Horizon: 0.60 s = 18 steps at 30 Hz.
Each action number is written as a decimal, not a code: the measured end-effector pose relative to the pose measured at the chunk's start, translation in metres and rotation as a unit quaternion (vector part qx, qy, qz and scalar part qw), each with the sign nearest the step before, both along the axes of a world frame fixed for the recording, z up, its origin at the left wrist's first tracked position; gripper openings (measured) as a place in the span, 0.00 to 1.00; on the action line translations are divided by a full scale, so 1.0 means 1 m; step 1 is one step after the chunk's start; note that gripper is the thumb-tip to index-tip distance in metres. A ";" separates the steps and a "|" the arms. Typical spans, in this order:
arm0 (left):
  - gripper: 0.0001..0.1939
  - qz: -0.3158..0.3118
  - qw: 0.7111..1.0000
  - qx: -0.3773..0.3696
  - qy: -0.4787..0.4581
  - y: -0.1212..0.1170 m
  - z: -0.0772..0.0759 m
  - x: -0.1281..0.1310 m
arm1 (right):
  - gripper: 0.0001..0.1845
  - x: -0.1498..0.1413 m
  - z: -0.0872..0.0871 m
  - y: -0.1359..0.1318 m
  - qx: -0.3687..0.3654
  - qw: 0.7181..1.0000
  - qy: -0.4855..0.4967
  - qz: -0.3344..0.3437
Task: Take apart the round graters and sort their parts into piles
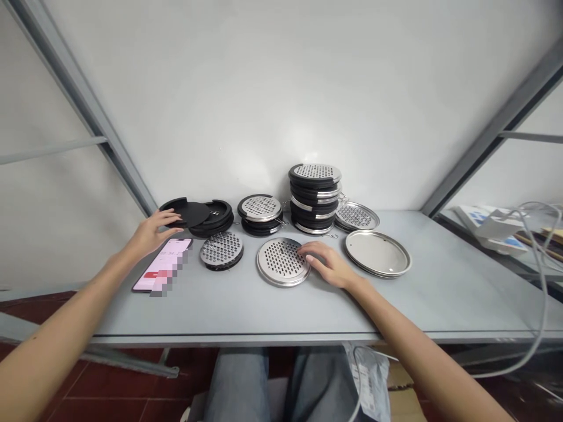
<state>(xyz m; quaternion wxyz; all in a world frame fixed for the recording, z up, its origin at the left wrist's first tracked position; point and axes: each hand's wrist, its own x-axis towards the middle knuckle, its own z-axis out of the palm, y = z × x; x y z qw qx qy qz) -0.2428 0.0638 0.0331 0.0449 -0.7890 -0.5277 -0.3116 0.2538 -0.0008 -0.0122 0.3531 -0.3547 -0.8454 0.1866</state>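
Left hand at a black holder, right hand at a perforated disc.
The holder lies just right of the left hand, the disc under the right hand's fingertips, to its left; whether either grips, I cannot tell. A phone lies nearer than the left hand, metal lids right of the right.
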 end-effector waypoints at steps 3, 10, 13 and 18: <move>0.26 0.005 1.000 -0.019 0.014 0.003 -0.001 0.001 | 0.16 -0.001 -0.001 0.000 -0.005 1.000 0.005 -0.029; 0.27 -0.010 0.998 -0.063 0.023 0.022 0.010 -0.001 | 0.15 -0.003 0.000 0.000 0.001 0.999 -0.001 -0.043; 0.30 -0.012 0.996 -0.093 0.013 0.031 0.015 0.001 | 0.15 -0.003 -0.001 0.000 0.000 0.999 0.001 -0.047; 0.29 -0.013 0.991 -0.129 -0.021 0.038 0.019 0.012 | 0.15 -0.003 -0.001 0.001 0.002 0.999 0.007 -0.050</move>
